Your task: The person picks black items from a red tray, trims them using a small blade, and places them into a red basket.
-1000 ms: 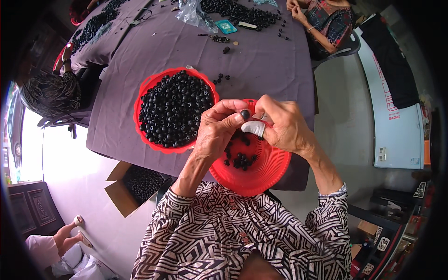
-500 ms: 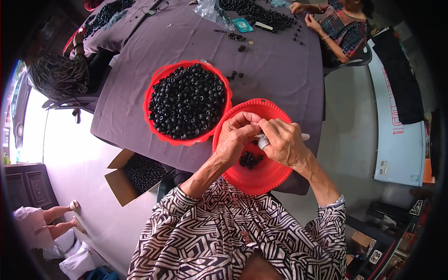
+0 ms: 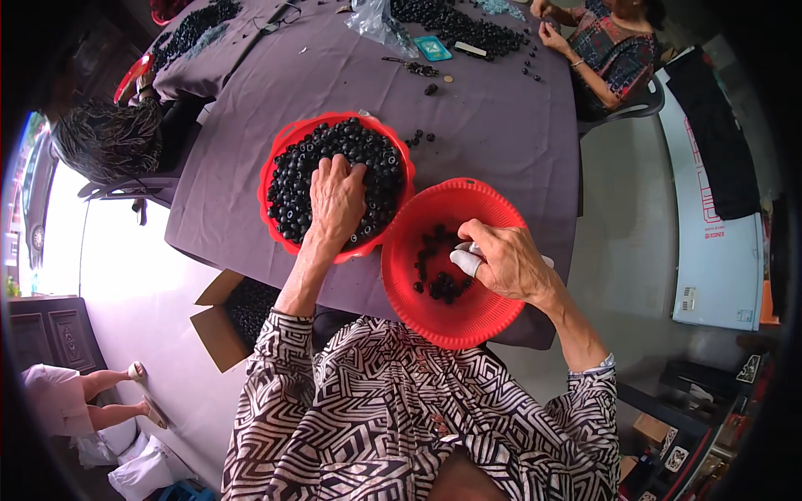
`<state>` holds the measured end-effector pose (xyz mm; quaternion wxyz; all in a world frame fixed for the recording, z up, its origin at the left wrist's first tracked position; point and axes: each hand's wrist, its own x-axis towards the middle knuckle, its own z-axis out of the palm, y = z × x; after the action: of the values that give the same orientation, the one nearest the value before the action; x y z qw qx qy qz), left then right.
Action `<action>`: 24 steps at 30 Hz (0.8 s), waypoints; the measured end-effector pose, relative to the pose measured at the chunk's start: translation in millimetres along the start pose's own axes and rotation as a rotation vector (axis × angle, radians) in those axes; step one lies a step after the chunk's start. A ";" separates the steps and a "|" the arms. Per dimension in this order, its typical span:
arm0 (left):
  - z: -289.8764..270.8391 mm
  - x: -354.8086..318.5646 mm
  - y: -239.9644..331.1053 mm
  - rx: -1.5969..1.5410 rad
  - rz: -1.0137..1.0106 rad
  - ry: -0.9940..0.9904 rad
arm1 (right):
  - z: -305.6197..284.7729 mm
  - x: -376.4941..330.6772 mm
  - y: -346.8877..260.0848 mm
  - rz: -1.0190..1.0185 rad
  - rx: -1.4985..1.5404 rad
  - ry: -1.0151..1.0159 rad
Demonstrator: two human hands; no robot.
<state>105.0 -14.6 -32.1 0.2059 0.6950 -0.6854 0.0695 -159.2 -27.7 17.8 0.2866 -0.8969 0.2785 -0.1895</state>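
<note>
My left hand (image 3: 336, 199) reaches into a red scalloped basket (image 3: 266, 179) heaped with round black pieces (image 3: 302, 159), some showing pale rings. Its fingers are curled and together, their tips hidden among the pieces. Over a second red basket (image 3: 501, 313) to the right, my right hand (image 3: 508, 260) is closed round a slim white-handled tool (image 3: 547, 262). A bit of grey metal shows near its fingertips; the rest of the tool is covered. A white wrap (image 3: 464, 262) covers the thumb. Several loose black pieces (image 3: 444, 287) lie in the bottom of this basket.
A grey-purple cloth covers the table (image 3: 234, 192). Further off are a black heap (image 3: 459, 29), a plastic bag (image 3: 380, 25) and a blue packet (image 3: 433, 48). People sit at the right and left. An open carton (image 3: 219, 334) of black pieces stands at the lower left.
My left hand has left my right hand and moved left into the heaped basket. My right hand stays over the other basket with the tool. More black pieces show there.
</note>
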 end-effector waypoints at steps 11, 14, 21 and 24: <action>-30.5 -3.8 37.7 -1.877 -0.502 -0.155 | -16.0 20.5 -7.9 0.018 0.156 0.069; -37.5 -4.4 62.7 -2.090 -0.399 -0.205 | -19.7 35.1 -12.3 -0.022 0.086 0.197; -36.0 -3.0 80.4 -2.193 -0.274 -0.283 | -36.5 44.6 -22.9 -0.092 0.105 0.201; -32.3 -4.0 87.7 -2.259 -0.257 -0.258 | -35.3 43.3 -20.4 -0.117 0.188 0.231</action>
<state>24.8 3.5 12.4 0.6465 0.1799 -0.2964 -0.6795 -135.3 -54.6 65.3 0.3237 -0.8532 0.2378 -0.3329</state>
